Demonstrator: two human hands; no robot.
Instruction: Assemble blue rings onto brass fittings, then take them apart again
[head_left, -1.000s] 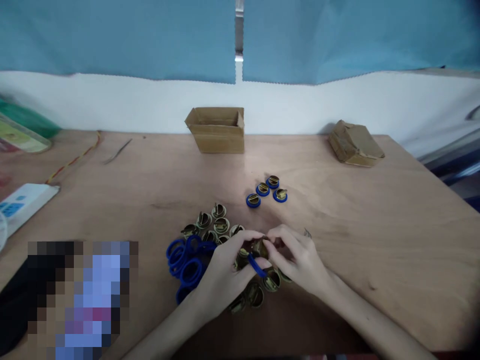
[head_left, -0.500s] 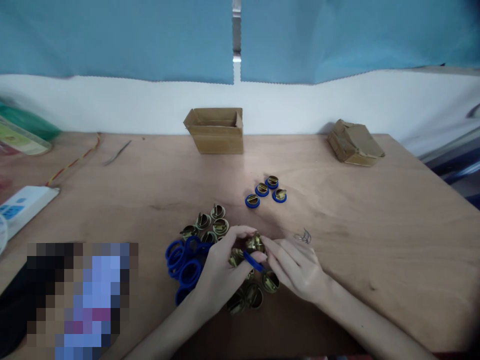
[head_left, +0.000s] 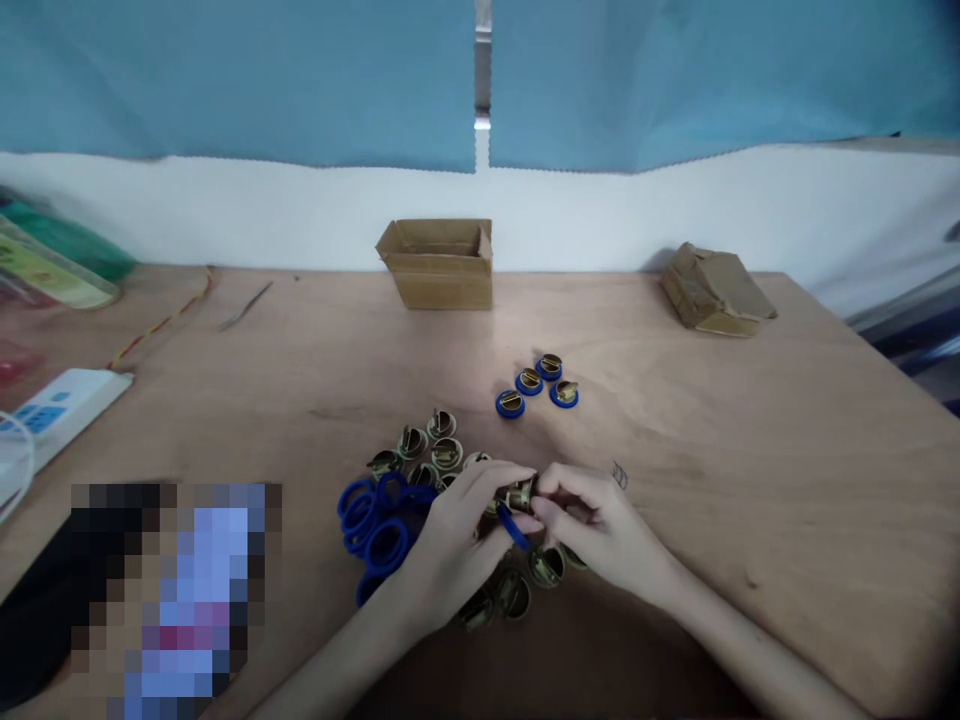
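My left hand (head_left: 457, 535) is closed, thumb and fingers gripping a round brass-coloured fitting (head_left: 519, 494) and a blue ring (head_left: 513, 527) below it. Curled in a pinch, my right hand (head_left: 596, 520) has its thumb and fingertips at the fitting's right side; whatever lies between them is hidden. Around and below the hands are several loose brass fittings (head_left: 514, 594) with a bar across each, partly covered by the left hand. A pile of blue rings (head_left: 387, 545) lies left of that hand. Small thin wire pieces (head_left: 619, 474) show just behind the right hand.
Several brass fittings seated in blue rings (head_left: 529, 381) stand beyond the hands. An open cardboard box (head_left: 446, 285) and a crumpled one (head_left: 718, 290) are at the back. Left are a white power strip (head_left: 82, 405), a thin metal tool (head_left: 246, 307) and a pixelated object (head_left: 202, 590).
My right hand's fingers have curled from nearly straight into a pinch beside the fitting. The fitting in my left hand has turned. The whole view has shifted slightly.
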